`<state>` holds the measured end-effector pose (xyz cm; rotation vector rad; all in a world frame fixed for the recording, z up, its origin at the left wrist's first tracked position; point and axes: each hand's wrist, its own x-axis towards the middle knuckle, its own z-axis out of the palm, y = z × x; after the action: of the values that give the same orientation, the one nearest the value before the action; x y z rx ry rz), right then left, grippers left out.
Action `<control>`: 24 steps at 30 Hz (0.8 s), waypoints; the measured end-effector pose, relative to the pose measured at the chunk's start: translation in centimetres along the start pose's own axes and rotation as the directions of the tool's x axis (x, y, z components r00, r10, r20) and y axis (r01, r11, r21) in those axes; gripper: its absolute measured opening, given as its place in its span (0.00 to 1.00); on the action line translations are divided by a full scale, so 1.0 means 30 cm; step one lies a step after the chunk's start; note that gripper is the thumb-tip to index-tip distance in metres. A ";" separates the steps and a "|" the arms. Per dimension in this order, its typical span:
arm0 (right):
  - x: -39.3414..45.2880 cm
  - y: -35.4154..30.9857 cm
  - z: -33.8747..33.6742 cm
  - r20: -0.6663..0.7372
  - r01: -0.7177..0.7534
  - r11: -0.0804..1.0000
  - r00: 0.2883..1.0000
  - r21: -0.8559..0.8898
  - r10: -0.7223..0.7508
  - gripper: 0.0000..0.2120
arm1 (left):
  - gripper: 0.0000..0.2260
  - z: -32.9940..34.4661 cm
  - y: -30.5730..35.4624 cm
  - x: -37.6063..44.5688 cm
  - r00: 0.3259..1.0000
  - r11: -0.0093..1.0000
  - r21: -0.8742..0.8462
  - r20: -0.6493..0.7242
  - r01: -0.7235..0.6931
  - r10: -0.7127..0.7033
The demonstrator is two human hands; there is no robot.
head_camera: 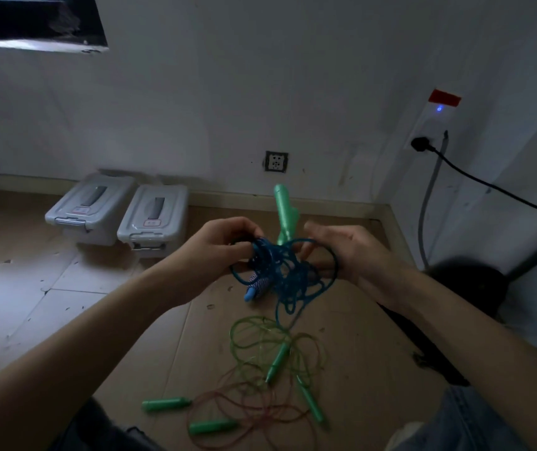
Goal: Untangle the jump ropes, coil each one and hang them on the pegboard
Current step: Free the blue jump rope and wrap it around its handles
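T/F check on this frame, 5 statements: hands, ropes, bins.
1. Both hands hold the blue rope tangle. True: left hand and right hand grip it.
2. The green rope lies on the floor. True.
3. Three storage bins sit by the wall. False: two.
4. The red rope hangs on a pegboard. False: it lies on the floor; no pegboard in view.
5. A green handle sticks up above the tangle. True.
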<state>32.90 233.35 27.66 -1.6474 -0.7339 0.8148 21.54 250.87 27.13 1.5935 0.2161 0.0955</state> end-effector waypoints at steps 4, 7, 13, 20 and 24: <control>0.008 0.015 -0.003 0.004 0.006 1.000 1.000 0.025 -0.006 0.20 | 0.10 0.006 0.001 0.006 0.998 0.999 -0.014 0.051 -0.041 0.042; -0.002 0.011 0.007 0.101 0.052 0.996 0.994 -0.075 -0.044 0.15 | 0.08 0.013 -0.015 0.012 0.998 0.998 0.046 0.041 -0.050 0.049; 0.015 0.019 0.022 -0.145 0.146 0.918 0.967 -0.368 -0.211 0.05 | 0.08 -0.014 -0.011 0.021 0.979 0.981 -0.120 0.156 0.150 -0.130; 0.000 0.002 0.021 -0.056 0.138 0.926 0.984 -0.352 -0.168 0.08 | 0.10 -0.009 -0.029 0.026 0.998 0.895 0.441 0.017 -0.059 0.058; -0.005 0.008 -0.002 -0.031 0.019 0.987 0.999 -0.158 -0.025 0.06 | 0.08 -0.049 -0.013 0.022 0.994 0.642 0.759 0.075 -0.109 0.080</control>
<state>32.89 233.16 27.47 -1.7862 -0.8090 0.7277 21.87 252.44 26.75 2.4690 0.1478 0.0581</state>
